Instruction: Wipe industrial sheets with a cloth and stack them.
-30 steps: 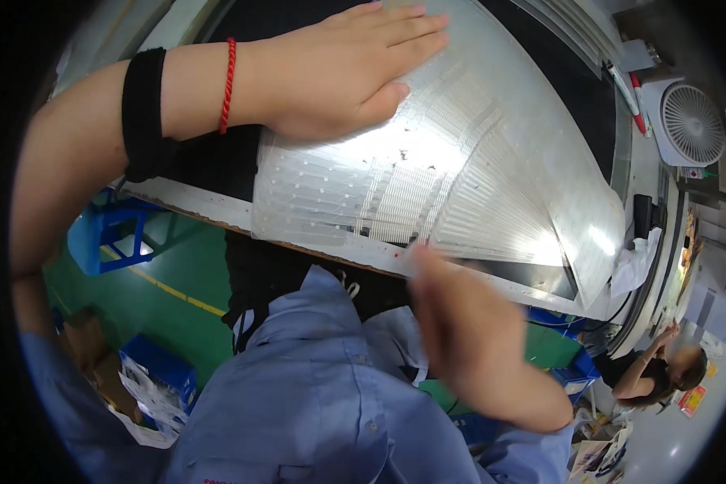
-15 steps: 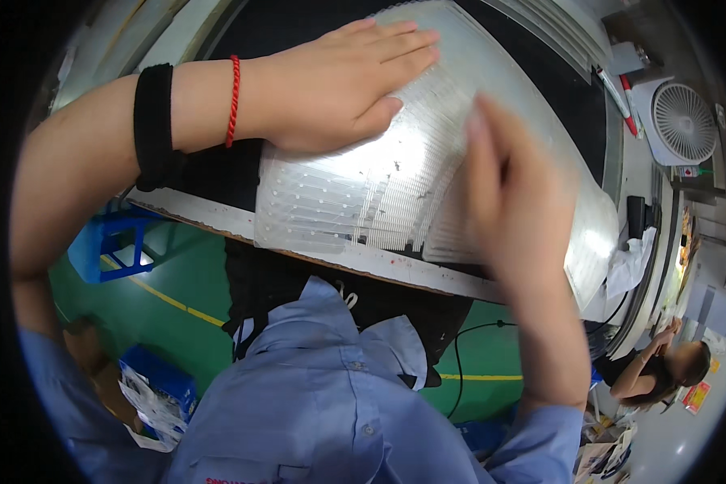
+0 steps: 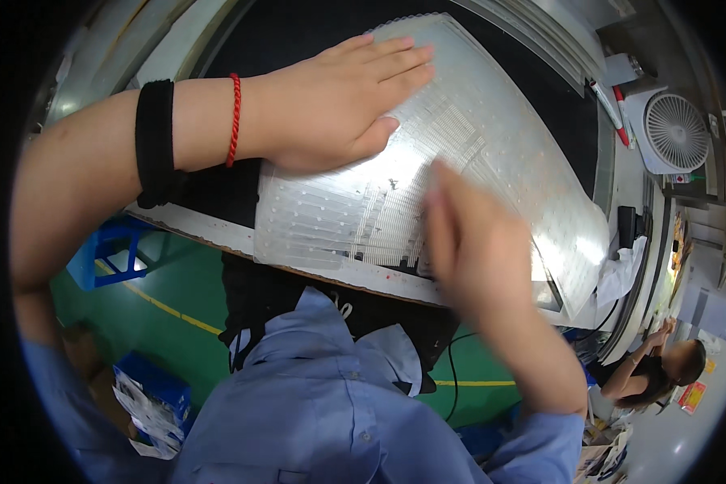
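A stack of clear plastic sheets (image 3: pixel 306 218), printed with fine lines and small dots, lies on the black mat of the bench. My left hand (image 3: pixel 343 105) rests flat on its upper left part, fingers stretched out and thumb apart. A black band and a red cord circle that wrist. Over the middle of the sheets is my right hand (image 3: pixel 488 254), smeared by motion. Its thumb and forefinger point toward the lined area, and the blur hides whether anything is between them. To its right, a sheet corner reaches past the bench's front edge.
Beyond the sheets on the right lie markers (image 3: pixel 611 113) and a white fan (image 3: pixel 676 133). A crumpled white cloth (image 3: pixel 619 276) sits by the right edge. A blue stool (image 3: pixel 109 254) stands on the green floor at left. Another person (image 3: pixel 653 367) is at far right.
My right hand has moved left and nearer me across the sheets. My left hand stays pressed flat on them. The whole view has shifted slightly.
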Available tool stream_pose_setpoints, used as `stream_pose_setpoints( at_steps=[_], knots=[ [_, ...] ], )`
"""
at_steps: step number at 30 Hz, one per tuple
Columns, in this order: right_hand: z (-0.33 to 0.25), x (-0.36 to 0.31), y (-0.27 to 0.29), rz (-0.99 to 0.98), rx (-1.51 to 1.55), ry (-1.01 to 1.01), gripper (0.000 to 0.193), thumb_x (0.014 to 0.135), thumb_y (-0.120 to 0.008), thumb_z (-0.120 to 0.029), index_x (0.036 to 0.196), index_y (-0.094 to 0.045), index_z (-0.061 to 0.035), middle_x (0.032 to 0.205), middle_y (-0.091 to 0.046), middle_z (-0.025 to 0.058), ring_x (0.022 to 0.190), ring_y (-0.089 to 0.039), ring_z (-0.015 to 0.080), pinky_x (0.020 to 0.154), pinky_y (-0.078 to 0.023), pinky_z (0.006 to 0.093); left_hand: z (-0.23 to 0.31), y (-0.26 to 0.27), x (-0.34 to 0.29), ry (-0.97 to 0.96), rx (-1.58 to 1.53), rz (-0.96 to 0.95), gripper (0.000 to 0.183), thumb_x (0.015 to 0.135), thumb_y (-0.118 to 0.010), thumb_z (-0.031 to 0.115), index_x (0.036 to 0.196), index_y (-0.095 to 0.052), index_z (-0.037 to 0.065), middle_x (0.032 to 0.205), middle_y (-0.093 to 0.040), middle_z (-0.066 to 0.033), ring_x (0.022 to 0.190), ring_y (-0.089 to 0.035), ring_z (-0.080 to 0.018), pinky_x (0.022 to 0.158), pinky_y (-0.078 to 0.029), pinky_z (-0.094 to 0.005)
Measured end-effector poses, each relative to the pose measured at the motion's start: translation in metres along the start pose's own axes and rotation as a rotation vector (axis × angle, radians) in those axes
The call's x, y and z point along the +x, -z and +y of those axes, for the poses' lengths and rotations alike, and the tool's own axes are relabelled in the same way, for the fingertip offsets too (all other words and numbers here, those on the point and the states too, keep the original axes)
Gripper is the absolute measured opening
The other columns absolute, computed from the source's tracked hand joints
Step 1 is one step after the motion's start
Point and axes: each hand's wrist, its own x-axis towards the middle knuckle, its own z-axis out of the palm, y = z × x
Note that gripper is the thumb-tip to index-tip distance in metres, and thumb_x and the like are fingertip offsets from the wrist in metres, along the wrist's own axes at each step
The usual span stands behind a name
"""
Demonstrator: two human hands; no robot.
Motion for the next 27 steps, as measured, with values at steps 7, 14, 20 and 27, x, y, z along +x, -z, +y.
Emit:
stream_pose_setpoints(
  at_steps=[7,14,20,27],
  knots=[
    [0.026,0.037,0.002,0.105,-0.015,-0.062,0.025,0.093,-0.06,-0.015,0.111,-0.067,0.0012,0.076,-0.067,0.0206,0.065,-0.067,0.0338,0.062,-0.052,0.0388,0.0,0.003,0.001,-0.008,-0.007,0.002,0.061,0.093,-0.043,0.014,0.149,-0.027,-0.001,0.158,-0.023,-0.0195,0.148,-0.02,-0.0331,0.12,-0.016,-0.049],
    [0.014,0.031,0.009,0.022,0.092,-0.113,0.027,0.092,-0.062,-0.017,0.111,-0.067,0.0012,0.08,-0.068,0.0212,0.069,-0.068,0.0322,0.063,-0.051,0.0361,0.0,0.002,-0.001,-0.003,-0.015,0.011,0.06,0.093,-0.043,0.015,0.149,-0.027,-0.001,0.158,-0.023,-0.0197,0.148,-0.02,-0.033,0.12,-0.015,-0.0489],
    [-0.013,-0.009,-0.001,-0.086,0.168,0.022,0.024,0.091,-0.063,-0.013,0.111,-0.069,-0.0016,0.084,-0.068,0.0232,0.072,-0.069,0.0339,0.068,-0.054,0.0386,0.001,0.002,-0.001,-0.002,-0.023,0.014,0.06,0.094,-0.043,0.014,0.149,-0.027,-0.001,0.158,-0.023,-0.0197,0.148,-0.02,-0.033,0.12,-0.016,-0.0487],
    [0.012,0.025,-0.011,0.046,0.05,-0.022,0.024,0.092,-0.062,-0.015,0.111,-0.069,-0.0018,0.082,-0.068,0.0213,0.068,-0.067,0.0326,0.063,-0.052,0.0364,-0.002,0.001,0.0,-0.002,0.007,0.022,0.06,0.093,-0.043,0.014,0.149,-0.027,-0.001,0.157,-0.024,-0.0195,0.147,-0.021,-0.0329,0.12,-0.016,-0.0482]
  ],
)
